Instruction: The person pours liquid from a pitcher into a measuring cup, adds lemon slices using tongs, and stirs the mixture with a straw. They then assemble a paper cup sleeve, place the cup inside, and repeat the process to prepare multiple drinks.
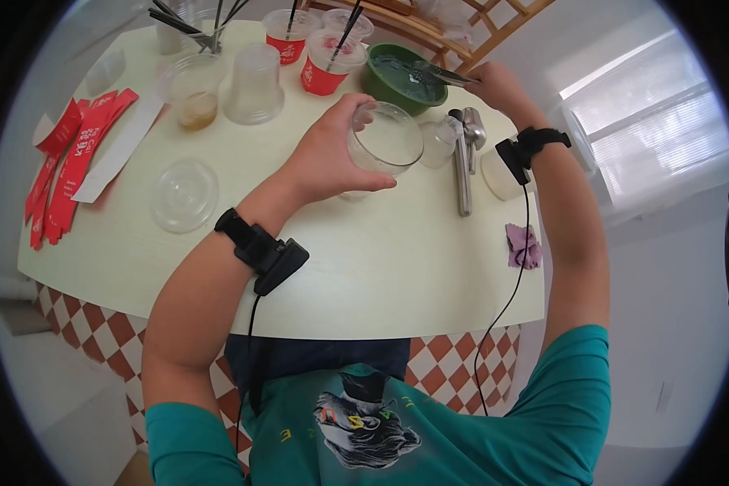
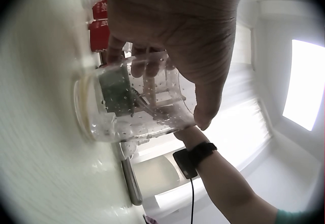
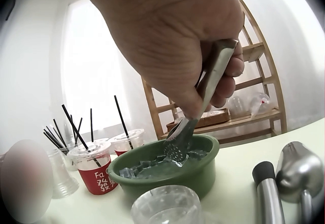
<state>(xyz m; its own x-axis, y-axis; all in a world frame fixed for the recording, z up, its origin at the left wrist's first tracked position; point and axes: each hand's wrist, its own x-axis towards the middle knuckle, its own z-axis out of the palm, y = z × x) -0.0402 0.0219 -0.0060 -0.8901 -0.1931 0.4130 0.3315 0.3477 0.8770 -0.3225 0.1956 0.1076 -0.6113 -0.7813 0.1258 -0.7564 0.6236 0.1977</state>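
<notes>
My left hand point(image 1: 328, 154) grips a clear cup point(image 2: 152, 99) around its upper part, thumb at the near side of the rim. Water droplets cling to its wall, and its base is close over the table. My right hand point(image 1: 498, 87) holds metal tongs point(image 3: 210, 86), fingers curled round the arms. Their perforated tip point(image 3: 176, 147) reaches down into a green bowl point(image 1: 402, 101). Inside the bowl, clear ice cubes point(image 3: 129, 172) lie in water. A small clear vessel point(image 1: 437, 144) stands between the held cup and the bowl.
Red-sleeved cups point(image 1: 322, 77) with black straws stand left of the bowl. Stacked cups point(image 1: 255, 85), a lid point(image 1: 185, 194) and red sleeves point(image 1: 89, 154) lie further left. A steel muddler point(image 1: 463, 174), a metal scoop point(image 1: 475, 130) and a purple cloth point(image 1: 524, 245) are on the right.
</notes>
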